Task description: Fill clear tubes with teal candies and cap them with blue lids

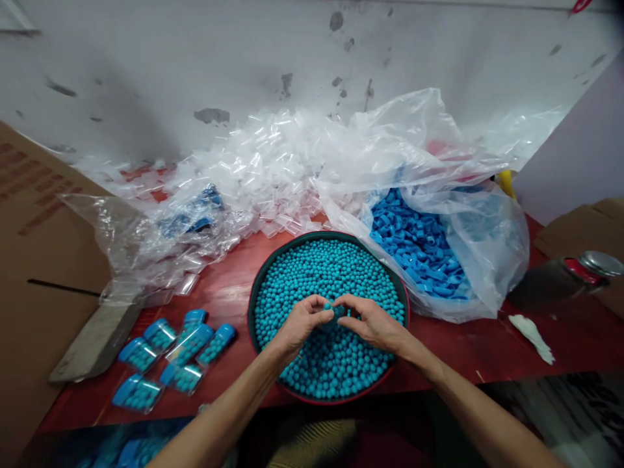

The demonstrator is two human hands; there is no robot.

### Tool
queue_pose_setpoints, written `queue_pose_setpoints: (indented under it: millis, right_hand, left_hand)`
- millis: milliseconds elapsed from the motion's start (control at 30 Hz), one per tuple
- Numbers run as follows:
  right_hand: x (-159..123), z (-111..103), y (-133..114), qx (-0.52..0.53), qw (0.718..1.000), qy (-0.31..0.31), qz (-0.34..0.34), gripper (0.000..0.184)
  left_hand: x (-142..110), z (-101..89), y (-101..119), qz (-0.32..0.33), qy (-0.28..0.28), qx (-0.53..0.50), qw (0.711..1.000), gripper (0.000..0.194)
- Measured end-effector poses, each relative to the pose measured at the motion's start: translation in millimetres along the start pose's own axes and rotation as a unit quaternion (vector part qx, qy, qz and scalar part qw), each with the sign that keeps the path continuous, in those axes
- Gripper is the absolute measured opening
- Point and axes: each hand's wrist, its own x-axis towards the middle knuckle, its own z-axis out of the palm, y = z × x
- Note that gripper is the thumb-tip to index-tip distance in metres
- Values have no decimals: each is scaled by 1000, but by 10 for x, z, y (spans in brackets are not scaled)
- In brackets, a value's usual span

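Note:
A round dark tub (252,305) with a red rim is full of blue-green beads (322,270). Both my hands are over the middle of the beads. My left hand (303,322) is closed in a pinch, with a bead (328,305) at its thumb and fingertip. Close by on the right, my right hand (369,322) curls thumb and forefinger around a small clear container (337,313), which is hard to make out against the beads. To the left lie several clear containers of beads with blue caps (139,354).
Right of the tub, a clear plastic bag (492,260) holds many blue caps (414,244). Behind is a heap of empty clear containers (283,169). A cardboard box (49,260) stands left, a flask (560,276) right. Capped containers (141,452) also lie below the red table's (229,260) edge.

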Motion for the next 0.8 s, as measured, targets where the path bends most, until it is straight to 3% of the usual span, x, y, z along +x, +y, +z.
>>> queue_pose_setpoints:
  millis: [133,233,300,367,467,533,633,800]
  right_hand:
    - [8,42,-11,-20,998,-50,26,10]
    - [-60,-47,-38,-112,989,-91,19,14]
    - [-117,-206,-48,-189,980,-59,18,18]
    - [-170,-449,-5,-252,966,18,51,19]
    - [-223,-863,205,-313,919,142,191,22]
    - [-211,-1058,400,-314,894,166,273,28]
    - [-98,-1113,631,-293,905,151,271,32]
    - [100,-931,753,-241,933,179,199,36]
  left_hand:
    - [-33,-31,23,10,-25,61,998,26]
    - [-34,-85,5,14,-25,96,995,25]
    - [-11,-123,-31,-2,-21,71,997,28]
    - [13,-146,-66,-29,-21,38,999,32]
    - [20,-148,-88,-50,-13,15,999,36]
    - [10,-138,-81,-54,-8,7,998,36]
    - [1,-123,-71,-56,-2,6,998,35]
    - [-18,-118,-68,-50,-8,-5,999,36]
